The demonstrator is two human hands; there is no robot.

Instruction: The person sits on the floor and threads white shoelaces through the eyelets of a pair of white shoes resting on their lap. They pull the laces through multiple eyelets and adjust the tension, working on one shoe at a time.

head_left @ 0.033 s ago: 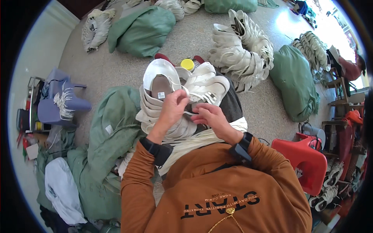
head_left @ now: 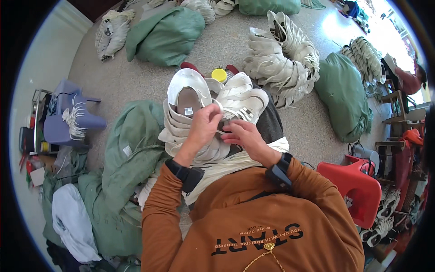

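On my lap a stack of nested white shoe uppers (head_left: 174, 124) lies under my left hand (head_left: 206, 122), the top one with a brown insole and a small label. The left thumb and forefinger are pinched on a white shoelace at its edge. My right hand (head_left: 247, 135) is close beside it, fingertips closed on a short piece of the lace; the fingers partly hide it. Just beyond the right hand rests another white shoe (head_left: 253, 102) with lacing across its front. A bundle of loose white laces (head_left: 213, 170) lies across my lap.
A yellow-lidded jar (head_left: 219, 75) stands past the shoes. Green sacks (head_left: 342, 97) and heaps of white shoe uppers (head_left: 281, 68) lie on the floor. A red stool (head_left: 351, 190) stands at the right, a purple stool (head_left: 68, 118) at the left. A person (head_left: 410, 79) sits far right.
Both hands stay at nearly the same spot, with only slight finger movement around the lace. The shoes have not visibly moved.
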